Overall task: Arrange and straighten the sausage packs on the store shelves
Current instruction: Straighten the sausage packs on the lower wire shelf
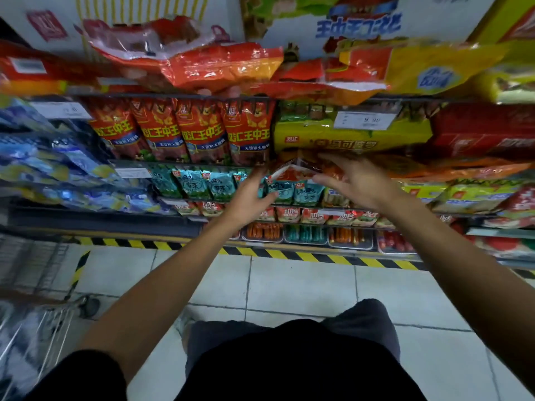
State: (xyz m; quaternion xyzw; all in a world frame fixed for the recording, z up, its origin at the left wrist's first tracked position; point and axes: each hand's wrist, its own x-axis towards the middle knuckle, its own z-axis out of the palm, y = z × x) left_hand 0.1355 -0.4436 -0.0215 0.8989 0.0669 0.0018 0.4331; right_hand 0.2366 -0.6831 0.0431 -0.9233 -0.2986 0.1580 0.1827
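**Both hands at an orange sausage pack under the yellow box**

The landmark is the yellow box [351, 138] standing on the middle shelf with a white price tag [366, 120] clipped in front of its upper edge.

Just below the yellow box, at its left end, lies a clear-and-orange sausage pack [292, 170], its transparent corner pointing up and toward the camera. The left hand [251, 198] reaches up below and to the left of the box, fingers straight and spread; its fingertips are at the pack's left corner, though whether they touch it cannot be told. The right hand [357, 180] is right under the box, palm turned left, fingers extended and loosely parted over the pack's right side; it appears to rest against the plastic rather than pinch it. Neither hand curls around anything.

To the left of the yellow box stands a row of upright red sausage packs [199, 130], four side by side. Below the box, behind the hands, sits a row of teal packs [202, 183], and lower again small red-and-white packs [312, 217]. Above the box, loose red and orange bags [220, 65] overhang the top shelf edge. Left of the box and well apart from it are blue packs [58, 160]. Far below the box runs a yellow-and-black striped floor strip [318, 256].
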